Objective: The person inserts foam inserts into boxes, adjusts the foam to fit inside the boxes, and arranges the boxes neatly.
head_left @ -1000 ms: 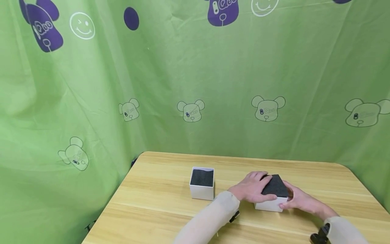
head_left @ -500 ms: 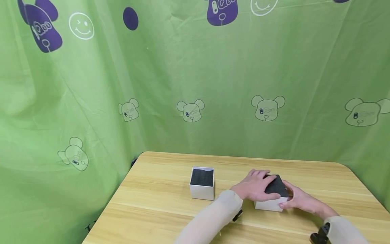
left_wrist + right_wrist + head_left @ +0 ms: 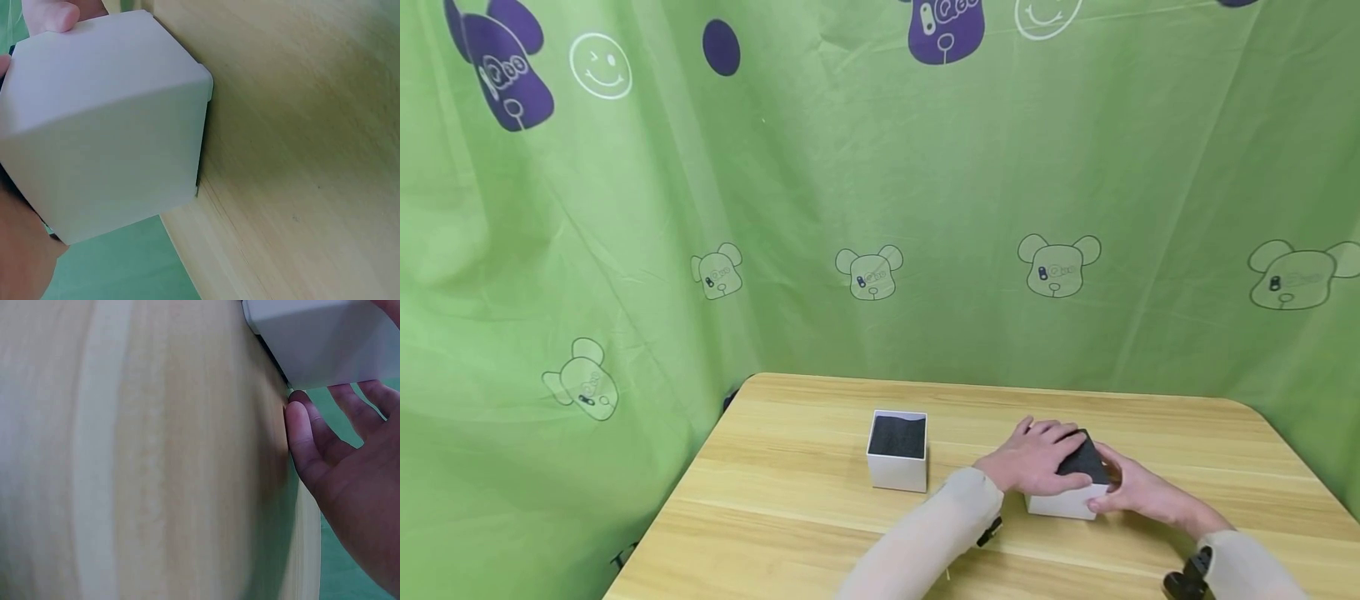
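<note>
A white box [image 3: 1063, 503] with a black foam-like top [image 3: 1084, 463] stands on the right part of the wooden table. My left hand [image 3: 1032, 460] lies over the box's top from the left, fingers stretched across the black surface and thumb along the front edge. From the right, my right hand [image 3: 1138, 490] grips the box, its thumb on the front and its fingers around the far side. The left wrist view shows the box's white walls [image 3: 106, 162] close up. In the right wrist view, the fingers [image 3: 356, 412] reach along the box's side.
A second white box [image 3: 898, 473], open at the top with black foam [image 3: 898, 437] inside, stands to the left on the table [image 3: 760, 517]. A green printed curtain [image 3: 955, 333] hangs behind the table and along its left side.
My left hand has shifted slightly to the right over the black top. My right hand and both boxes stay where they were.
</note>
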The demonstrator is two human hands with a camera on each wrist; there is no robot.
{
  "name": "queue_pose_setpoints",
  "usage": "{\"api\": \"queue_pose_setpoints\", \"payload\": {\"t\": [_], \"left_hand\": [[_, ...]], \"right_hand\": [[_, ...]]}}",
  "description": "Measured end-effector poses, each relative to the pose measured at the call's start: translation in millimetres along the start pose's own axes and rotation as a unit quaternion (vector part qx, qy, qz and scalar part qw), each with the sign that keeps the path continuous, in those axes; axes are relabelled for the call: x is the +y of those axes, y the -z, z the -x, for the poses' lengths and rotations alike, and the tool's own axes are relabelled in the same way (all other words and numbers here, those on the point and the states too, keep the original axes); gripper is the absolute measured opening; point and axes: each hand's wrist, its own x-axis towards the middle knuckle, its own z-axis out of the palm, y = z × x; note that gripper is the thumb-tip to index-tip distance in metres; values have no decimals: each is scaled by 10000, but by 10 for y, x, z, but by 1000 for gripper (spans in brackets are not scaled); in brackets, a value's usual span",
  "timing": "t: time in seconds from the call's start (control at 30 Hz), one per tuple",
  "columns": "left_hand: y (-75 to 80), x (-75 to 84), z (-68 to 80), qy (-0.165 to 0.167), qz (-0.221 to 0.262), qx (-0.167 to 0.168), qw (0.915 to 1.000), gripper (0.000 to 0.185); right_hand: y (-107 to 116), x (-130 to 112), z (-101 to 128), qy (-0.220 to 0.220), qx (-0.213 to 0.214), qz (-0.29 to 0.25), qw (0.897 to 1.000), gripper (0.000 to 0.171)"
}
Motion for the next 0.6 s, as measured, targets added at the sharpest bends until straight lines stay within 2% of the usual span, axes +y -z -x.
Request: {"api": "queue_pose_setpoints", "payload": {"t": [0.23, 0.6], "left_hand": [[-30, 29, -20, 131, -153, -247, 9995, 68], [12, 64, -42, 196, 68, -161, 9997, 69]], "right_hand": [[4, -1, 11, 125, -101, -158, 9997, 89], [-3, -19, 22, 266, -50, -110, 9996, 91]]}}
